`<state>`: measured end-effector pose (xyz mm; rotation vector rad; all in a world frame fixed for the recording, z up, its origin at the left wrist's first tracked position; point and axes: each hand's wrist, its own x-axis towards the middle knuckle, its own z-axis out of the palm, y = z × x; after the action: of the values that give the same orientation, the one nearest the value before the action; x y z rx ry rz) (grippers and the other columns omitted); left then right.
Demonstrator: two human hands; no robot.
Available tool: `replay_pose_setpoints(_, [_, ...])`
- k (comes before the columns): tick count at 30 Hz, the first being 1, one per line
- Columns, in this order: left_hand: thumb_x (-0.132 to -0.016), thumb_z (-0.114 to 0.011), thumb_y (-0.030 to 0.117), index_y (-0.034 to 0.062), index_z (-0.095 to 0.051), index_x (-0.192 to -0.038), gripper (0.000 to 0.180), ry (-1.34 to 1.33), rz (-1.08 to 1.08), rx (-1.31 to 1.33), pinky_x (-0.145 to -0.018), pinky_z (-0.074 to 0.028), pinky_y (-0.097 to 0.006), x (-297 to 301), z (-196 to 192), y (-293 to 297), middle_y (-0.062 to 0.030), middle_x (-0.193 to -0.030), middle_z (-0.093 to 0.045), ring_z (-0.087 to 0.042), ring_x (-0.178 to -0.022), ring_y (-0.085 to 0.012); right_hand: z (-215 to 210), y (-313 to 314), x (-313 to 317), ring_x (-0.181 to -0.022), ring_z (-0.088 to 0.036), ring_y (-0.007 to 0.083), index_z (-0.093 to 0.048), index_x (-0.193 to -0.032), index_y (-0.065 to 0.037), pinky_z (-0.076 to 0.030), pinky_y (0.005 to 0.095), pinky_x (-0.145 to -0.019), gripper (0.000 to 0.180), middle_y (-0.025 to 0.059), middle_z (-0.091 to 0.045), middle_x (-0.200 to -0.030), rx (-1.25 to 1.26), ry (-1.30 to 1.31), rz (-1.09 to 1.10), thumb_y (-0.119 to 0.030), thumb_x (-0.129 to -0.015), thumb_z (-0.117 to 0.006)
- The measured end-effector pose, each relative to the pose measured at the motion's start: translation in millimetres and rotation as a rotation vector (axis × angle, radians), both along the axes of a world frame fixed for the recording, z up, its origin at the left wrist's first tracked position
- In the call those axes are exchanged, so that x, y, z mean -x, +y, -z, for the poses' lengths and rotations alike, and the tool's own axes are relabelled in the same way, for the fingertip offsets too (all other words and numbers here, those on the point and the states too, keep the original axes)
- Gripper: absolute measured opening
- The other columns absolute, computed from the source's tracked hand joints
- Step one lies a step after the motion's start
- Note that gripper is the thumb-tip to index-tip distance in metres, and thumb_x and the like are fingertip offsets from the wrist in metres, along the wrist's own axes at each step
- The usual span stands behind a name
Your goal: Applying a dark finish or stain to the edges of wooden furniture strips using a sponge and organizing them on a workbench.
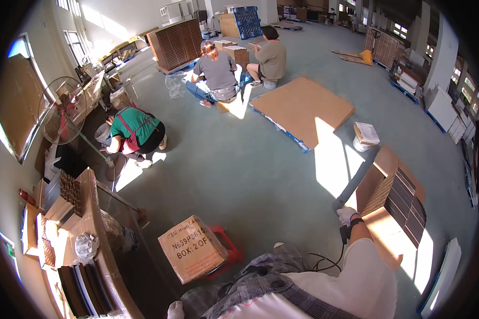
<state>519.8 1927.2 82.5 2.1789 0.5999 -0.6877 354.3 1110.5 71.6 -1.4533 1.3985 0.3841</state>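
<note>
Along the lower right of the floor (250, 181), the person's white-gloved right grip (347, 215) is closed around the lower end of a long dark grey strip (356, 181), which slants up and away, just beside an opened cardboard carton (378, 164). Dark flat panels (402, 195) lie in rows on the carton, partly in bright sun. A black wristband (355, 223) circles the right wrist, and a dark cable (324, 259) loops below it. The left grip (175, 310), also white-gloved, shows only in part at the lower edge; whether it is open or closed cannot be told.

Nearest to that left side, a closed brown carton (192, 250) sits on a red stool (228, 254). Farther left runs a plastic-wrapped counter (102, 266) bearing a row of dark upright boards (82, 290) and a crumpled clear plastic bundle (86, 246). Beyond it stands a pedestal fan (63, 111), close to a crouching co-worker in a green top and red apron (135, 127).

Past the opened carton stand a white bucket (363, 141) with something flat on top and, farther off, a broad cardboard sheet (306, 109) over a blue pallet (282, 128). Two more co-workers sit low behind it, one in a dark grey shirt (215, 72), one in an olive shirt (273, 59), beside small stacked cartons (238, 55).
</note>
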Motion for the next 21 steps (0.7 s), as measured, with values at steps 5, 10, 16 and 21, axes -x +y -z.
replay_pose_setpoints(5, [-0.085, -0.056, 0.037, 0.0026, -0.063, -0.111, 0.044, 0.136, 0.245, -0.149, -0.058, -0.047, -0.032, -55, -56, -152, -0.0087, -0.077, -0.066, -0.06, -0.064, -0.0164, 69, -102, 90, -0.051, -0.049, 0.0196, -0.051, -0.069, -0.007, -0.04, 0.035, -0.046, 0.024, 0.0036, -0.049, -0.06, 0.815, -0.341, -0.618, -0.025, -0.084, -0.056])
replay_pose_setpoints(10, [-0.086, -0.054, 0.035, 0.0041, -0.064, -0.101, 0.036, 0.101, 0.321, -0.181, -0.049, -0.043, -0.031, -110, -9, -218, -0.0061, -0.076, -0.06, -0.055, -0.059, -0.015, 40, -76, 60, -0.066, -0.06, 0.0154, -0.061, -0.087, -0.005, -0.049, 0.0322, -0.057, 0.023, 0.0029, -0.059, -0.07, 0.17, -0.359, -0.034, -0.025, -0.083, -0.053])
replay_pose_setpoints(16, [-0.085, -0.051, 0.036, 0.01, -0.064, -0.114, 0.041, 0.124, 0.565, -0.207, -0.078, -0.048, -0.034, -201, 39, -288, -0.0136, -0.097, -0.067, -0.064, -0.085, -0.0239, 17, -20, 108, -0.075, -0.064, 0.0168, -0.064, -0.108, -0.003, -0.053, 0.0301, -0.065, 0.035, 0.0094, -0.065, -0.09, -0.014, -0.003, 0.264, -0.026, -0.084, -0.052])
replay_pose_setpoints(21, [-0.086, -0.05, 0.042, 0.0087, -0.063, -0.114, 0.045, 0.193, 0.787, -0.33, -0.091, -0.044, -0.037, -270, 3, -459, -0.0142, -0.107, -0.065, -0.059, -0.106, -0.0292, 30, -71, 170, -0.06, -0.059, 0.016, -0.061, -0.082, -0.008, -0.052, 0.0333, -0.054, 0.017, 0.0062, -0.06, -0.075, 0.414, 0.085, -0.61, -0.02, -0.085, -0.049])
